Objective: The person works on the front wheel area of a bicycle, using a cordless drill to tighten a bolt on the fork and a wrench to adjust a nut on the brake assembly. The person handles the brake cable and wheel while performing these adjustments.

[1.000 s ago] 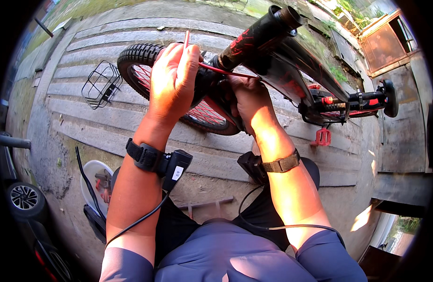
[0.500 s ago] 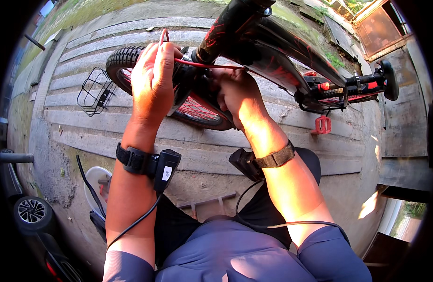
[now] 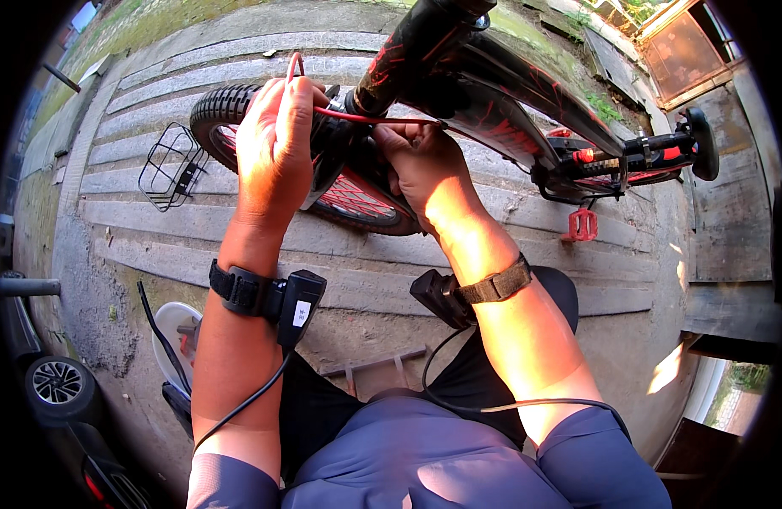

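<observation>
left hand (image 3: 276, 148) up by the bike's front end, fingers curled in, thumb pressed against them, pinching a red cable (image 3: 349, 116). pale pinkish loop of the cable sticks up above the knuckles; the red stretch comes out on the right side and crosses below the head tube (image 3: 395, 72) toward the right hand (image 3: 433, 165). right hand: fingers bent, thumb pointing left, tips right at the cable; cannot tell if it pinches the cable or just touches. fingertips partly hidden.

cable sits at the front of the black and red bike frame (image 3: 493, 97), which runs from top middle to the right. front wheel (image 3: 357, 199) with red spokes under the hands, knobby tire showing left of the left hand. red pedal (image 3: 583, 225) and black saddle (image 3: 705, 144) farther right.

black strapped device on each wrist: left (image 3: 299, 307), right (image 3: 442, 297), each with a black cord.

black wire basket (image 3: 172, 165) lies on the grey slabs (image 3: 153, 220), left of the wheel, well apart. white bucket (image 3: 164, 339) near the left forearm, partly hidden, reddish items inside. car wheel (image 3: 58, 380) at lower left. rusty panel (image 3: 684, 55) upper right.
</observation>
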Demonstrator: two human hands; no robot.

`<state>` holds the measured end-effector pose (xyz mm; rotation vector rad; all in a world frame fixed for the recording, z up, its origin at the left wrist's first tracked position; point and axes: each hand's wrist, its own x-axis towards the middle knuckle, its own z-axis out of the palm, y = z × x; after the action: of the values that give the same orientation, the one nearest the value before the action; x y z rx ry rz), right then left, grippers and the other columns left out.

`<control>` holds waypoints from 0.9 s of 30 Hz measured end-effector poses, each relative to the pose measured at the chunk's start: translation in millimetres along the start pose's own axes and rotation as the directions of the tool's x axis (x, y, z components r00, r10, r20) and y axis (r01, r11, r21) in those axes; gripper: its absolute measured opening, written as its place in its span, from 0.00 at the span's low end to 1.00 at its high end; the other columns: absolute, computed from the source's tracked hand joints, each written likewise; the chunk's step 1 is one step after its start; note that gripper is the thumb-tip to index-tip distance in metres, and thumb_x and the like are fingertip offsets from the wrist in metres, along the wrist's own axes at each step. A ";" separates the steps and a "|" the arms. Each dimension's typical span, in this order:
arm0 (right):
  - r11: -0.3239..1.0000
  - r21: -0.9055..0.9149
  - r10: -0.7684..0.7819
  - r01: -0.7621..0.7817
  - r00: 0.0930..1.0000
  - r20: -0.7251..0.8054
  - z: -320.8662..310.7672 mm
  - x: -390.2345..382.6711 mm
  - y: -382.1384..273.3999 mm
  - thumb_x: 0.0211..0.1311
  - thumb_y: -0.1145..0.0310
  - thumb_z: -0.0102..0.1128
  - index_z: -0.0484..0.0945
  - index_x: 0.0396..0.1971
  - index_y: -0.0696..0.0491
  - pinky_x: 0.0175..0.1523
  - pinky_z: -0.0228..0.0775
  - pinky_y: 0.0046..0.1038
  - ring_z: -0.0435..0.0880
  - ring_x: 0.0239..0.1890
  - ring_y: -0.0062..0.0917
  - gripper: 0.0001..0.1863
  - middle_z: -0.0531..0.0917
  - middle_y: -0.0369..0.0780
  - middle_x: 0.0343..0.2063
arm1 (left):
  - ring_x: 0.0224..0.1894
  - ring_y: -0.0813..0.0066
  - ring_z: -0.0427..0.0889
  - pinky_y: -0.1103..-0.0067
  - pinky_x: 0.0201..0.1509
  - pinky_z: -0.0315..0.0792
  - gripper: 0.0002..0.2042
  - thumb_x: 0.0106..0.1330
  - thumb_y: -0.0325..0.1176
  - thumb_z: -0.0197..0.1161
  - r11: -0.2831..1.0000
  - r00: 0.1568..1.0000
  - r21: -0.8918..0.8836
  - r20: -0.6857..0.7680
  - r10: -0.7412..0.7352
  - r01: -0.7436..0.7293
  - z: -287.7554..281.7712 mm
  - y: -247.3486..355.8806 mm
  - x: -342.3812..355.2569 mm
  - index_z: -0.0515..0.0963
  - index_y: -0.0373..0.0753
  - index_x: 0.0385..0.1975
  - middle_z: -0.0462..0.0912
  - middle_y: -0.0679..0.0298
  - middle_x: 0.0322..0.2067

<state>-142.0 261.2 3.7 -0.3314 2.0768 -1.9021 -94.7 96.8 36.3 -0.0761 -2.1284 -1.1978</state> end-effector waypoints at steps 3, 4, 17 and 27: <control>0.999 0.035 -0.040 0.042 0.998 -0.038 2.7 -3.5 0.7 0.72 0.64 0.56 0.81 0.35 0.56 0.20 0.57 0.16 0.66 0.14 0.10 0.12 0.78 0.30 0.19 | 0.35 0.60 0.76 0.71 0.46 0.70 0.19 0.77 0.40 0.45 1.000 1.000 -0.006 -0.002 -0.006 0.006 -0.4 1.1 0.0 0.75 0.35 0.28 0.76 0.58 0.28; 1.000 -0.011 -0.009 0.008 1.000 -0.023 1.5 -3.5 -1.0 0.72 0.64 0.56 0.81 0.35 0.57 0.20 0.58 0.17 0.67 0.14 0.11 0.12 0.78 0.30 0.20 | 0.35 0.60 0.76 0.71 0.46 0.70 0.19 0.77 0.40 0.45 1.000 1.000 -0.005 -0.002 -0.005 0.005 -0.3 1.6 0.0 0.75 0.35 0.28 0.76 0.58 0.28; 0.995 -0.095 0.040 -0.038 0.999 0.027 -4.1 4.3 4.4 0.70 0.65 0.56 0.81 0.36 0.58 0.34 0.68 0.22 0.78 0.28 0.19 0.12 0.85 0.35 0.27 | 0.34 0.61 0.75 0.71 0.45 0.69 0.19 0.77 0.40 0.46 0.999 1.000 -0.031 -0.011 -0.020 0.019 -0.2 0.2 -1.0 0.75 0.35 0.27 0.76 0.59 0.27; 0.974 -0.193 -0.118 0.119 0.993 0.015 -10.8 -1.1 12.9 0.70 0.62 0.53 0.81 0.34 0.59 0.35 0.70 0.21 0.82 0.28 0.21 0.15 0.85 0.42 0.28 | 0.34 0.61 0.75 0.70 0.45 0.69 0.19 0.76 0.40 0.47 0.999 0.999 -0.040 -0.013 -0.029 0.028 0.9 1.0 -0.6 0.75 0.35 0.27 0.76 0.58 0.27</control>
<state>-144.6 272.7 -8.2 -0.5135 2.2926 -1.7635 -94.3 98.3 36.4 -0.0552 -2.1008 -1.2538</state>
